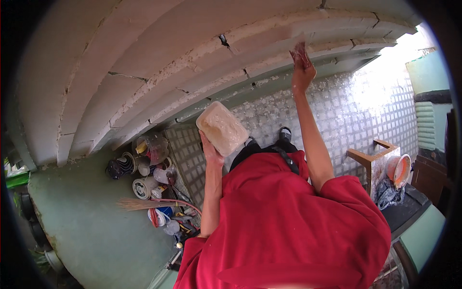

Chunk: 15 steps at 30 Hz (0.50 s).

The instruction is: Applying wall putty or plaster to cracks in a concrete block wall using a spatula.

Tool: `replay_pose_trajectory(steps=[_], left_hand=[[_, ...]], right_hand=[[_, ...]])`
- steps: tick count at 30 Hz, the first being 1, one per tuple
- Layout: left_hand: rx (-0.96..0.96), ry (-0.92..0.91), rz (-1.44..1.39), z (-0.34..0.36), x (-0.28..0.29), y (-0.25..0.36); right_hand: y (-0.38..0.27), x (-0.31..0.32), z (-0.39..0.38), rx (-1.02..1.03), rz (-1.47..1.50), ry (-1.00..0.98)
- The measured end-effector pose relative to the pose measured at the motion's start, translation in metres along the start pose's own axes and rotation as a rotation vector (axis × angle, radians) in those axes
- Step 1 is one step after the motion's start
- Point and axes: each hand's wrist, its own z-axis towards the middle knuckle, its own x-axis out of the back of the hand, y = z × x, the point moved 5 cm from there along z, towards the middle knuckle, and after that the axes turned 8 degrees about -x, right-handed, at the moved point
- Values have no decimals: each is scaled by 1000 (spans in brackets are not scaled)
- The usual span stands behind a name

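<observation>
My left hand (210,150) grips a rectangular translucent plastic tub (222,126) of pale beige paste by its left side, in front of my red shirt (279,216). My right hand (303,76) is raised with its fingers closed on a reddish tool (300,54) like a scraper or brush; its upper end is blurred. That end is against or very near the pale stepped surface (260,38), which has cracks, gaps and rough patched edges. I cannot tell whether it touches.
Buckets (143,188), a straw broom (134,203) and assorted containers crowd the left. A wooden stool (361,159), an orange-lined bowl (398,171) and crumpled plastic (387,195) are at right. My feet stand on a speckled tiled floor (327,125). A green wall (86,212) is at lower left.
</observation>
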Motion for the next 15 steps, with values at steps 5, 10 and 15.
replay_pose_trajectory(steps=[5,10,15], left_hand=[[-10,15,-7,-1,2,0],[-30,6,14,-4,10,4],[-24,16,35,-7,4,9]], right_hand=[[14,-24,-3,212,47,-3],[10,-52,-45,148,-136,20],[9,-74,-83,175,-123,-67]])
